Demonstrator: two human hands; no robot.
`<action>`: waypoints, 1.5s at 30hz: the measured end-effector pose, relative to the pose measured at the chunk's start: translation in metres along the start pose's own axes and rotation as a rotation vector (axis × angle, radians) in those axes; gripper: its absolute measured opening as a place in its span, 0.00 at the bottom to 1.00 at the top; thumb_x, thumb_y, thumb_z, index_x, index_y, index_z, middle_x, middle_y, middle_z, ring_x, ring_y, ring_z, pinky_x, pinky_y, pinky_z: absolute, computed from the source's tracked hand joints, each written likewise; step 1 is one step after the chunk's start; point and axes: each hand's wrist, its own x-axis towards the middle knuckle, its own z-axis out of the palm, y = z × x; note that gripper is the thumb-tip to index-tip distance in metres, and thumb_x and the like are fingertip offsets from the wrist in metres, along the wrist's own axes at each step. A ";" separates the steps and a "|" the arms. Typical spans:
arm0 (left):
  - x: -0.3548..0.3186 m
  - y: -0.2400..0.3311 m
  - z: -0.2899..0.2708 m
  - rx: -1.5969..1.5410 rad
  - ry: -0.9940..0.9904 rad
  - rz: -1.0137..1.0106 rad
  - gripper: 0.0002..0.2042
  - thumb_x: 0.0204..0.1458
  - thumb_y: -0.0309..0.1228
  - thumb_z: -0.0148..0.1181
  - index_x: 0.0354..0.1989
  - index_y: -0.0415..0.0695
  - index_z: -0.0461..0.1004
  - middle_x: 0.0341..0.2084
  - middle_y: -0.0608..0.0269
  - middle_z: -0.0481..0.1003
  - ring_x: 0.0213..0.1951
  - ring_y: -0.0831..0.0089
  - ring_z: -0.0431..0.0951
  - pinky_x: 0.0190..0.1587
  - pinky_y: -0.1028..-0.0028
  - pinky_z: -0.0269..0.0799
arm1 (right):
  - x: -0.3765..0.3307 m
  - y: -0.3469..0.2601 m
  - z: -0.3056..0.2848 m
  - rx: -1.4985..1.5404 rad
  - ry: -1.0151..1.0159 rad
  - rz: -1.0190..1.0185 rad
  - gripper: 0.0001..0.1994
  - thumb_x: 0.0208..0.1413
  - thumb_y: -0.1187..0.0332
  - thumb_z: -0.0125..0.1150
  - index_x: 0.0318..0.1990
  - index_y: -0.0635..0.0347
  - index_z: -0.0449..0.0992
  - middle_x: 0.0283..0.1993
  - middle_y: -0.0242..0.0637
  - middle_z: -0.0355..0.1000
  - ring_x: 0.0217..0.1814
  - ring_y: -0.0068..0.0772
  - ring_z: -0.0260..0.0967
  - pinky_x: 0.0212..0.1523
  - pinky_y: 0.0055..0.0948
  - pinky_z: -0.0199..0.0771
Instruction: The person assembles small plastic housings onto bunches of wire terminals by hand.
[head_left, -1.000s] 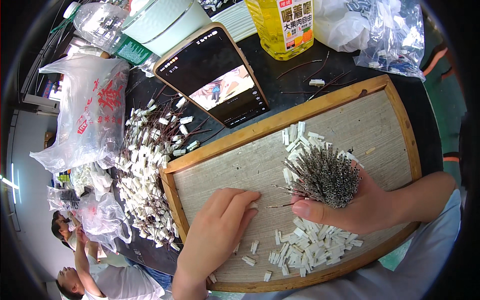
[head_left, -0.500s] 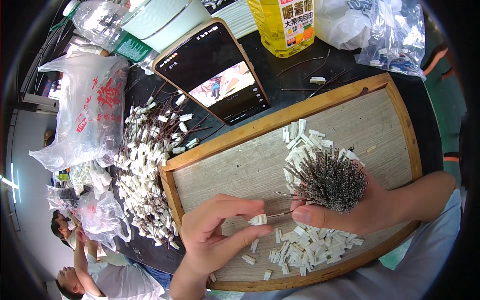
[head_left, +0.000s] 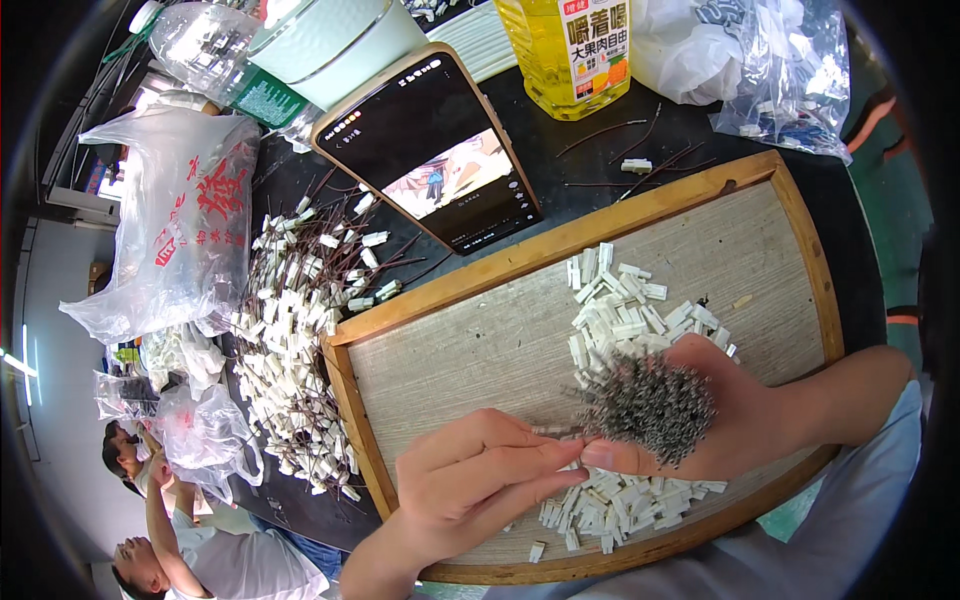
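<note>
The right hand (head_left: pixel 730 415) is clamped around a bundle of thin wires (head_left: pixel 645 405), whose cut ends bristle toward the camera in a round grey tuft. The bundle sits at about 9 o'clock from the palm, wrapped by the fingers, with the thumb reaching out at 9 o'clock toward the other hand. The right forearm comes in from 3 o'clock and lies across the lower right rim of the wooden tray (head_left: pixel 800 230).

The left hand (head_left: pixel 480 480) is at 8 o'clock from the bundle, its fingertips pinched together and meeting the right thumb tip just beside the tuft's lower left edge. What they pinch is too small to make out, perhaps a single wire or a white piece. The left forearm rises from the lower edge at 6 o'clock, knuckles up, fingers pointing toward 3 o'clock.

White plastic connectors (head_left: pixel 625 305) lie in a loose heap on the tray at 12 o'clock from the bundle, and a second heap (head_left: pixel 610 500) lies at 6 o'clock, just below both hands.

Outside the tray, on the dark counter (head_left: pixel 600 160), a pile of wired connectors (head_left: pixel 300 340) spreads at 9 o'clock, a phone (head_left: pixel 425 150) with a lit screen leans at 11 o'clock, and a yellow bottle (head_left: pixel 565 50) stands at 12 o'clock. Clear plastic bags (head_left: pixel 170 230) lie at the far left.
</note>
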 end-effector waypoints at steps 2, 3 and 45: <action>0.002 0.004 0.000 0.012 -0.019 0.000 0.13 0.36 0.22 0.70 0.33 0.38 0.79 0.26 0.61 0.74 0.26 0.71 0.76 0.27 0.76 0.72 | -0.001 0.003 0.002 -0.019 0.045 -0.049 0.07 0.53 0.68 0.63 0.33 0.62 0.75 0.30 0.32 0.76 0.31 0.18 0.72 0.33 0.18 0.70; 0.002 0.005 -0.001 0.012 -0.019 0.000 0.13 0.36 0.22 0.70 0.33 0.38 0.79 0.26 0.61 0.74 0.26 0.71 0.76 0.27 0.76 0.72 | -0.001 0.004 0.003 -0.019 0.045 -0.048 0.07 0.53 0.68 0.63 0.33 0.62 0.75 0.30 0.32 0.76 0.31 0.18 0.72 0.33 0.18 0.70; 0.003 -0.012 -0.003 0.551 -0.239 -0.066 0.14 0.43 0.29 0.64 0.39 0.44 0.72 0.34 0.62 0.69 0.35 0.65 0.72 0.36 0.69 0.69 | 0.002 -0.015 0.002 0.136 0.108 0.205 0.10 0.57 0.66 0.59 0.43 0.62 0.73 0.30 0.29 0.72 0.29 0.15 0.66 0.29 0.18 0.67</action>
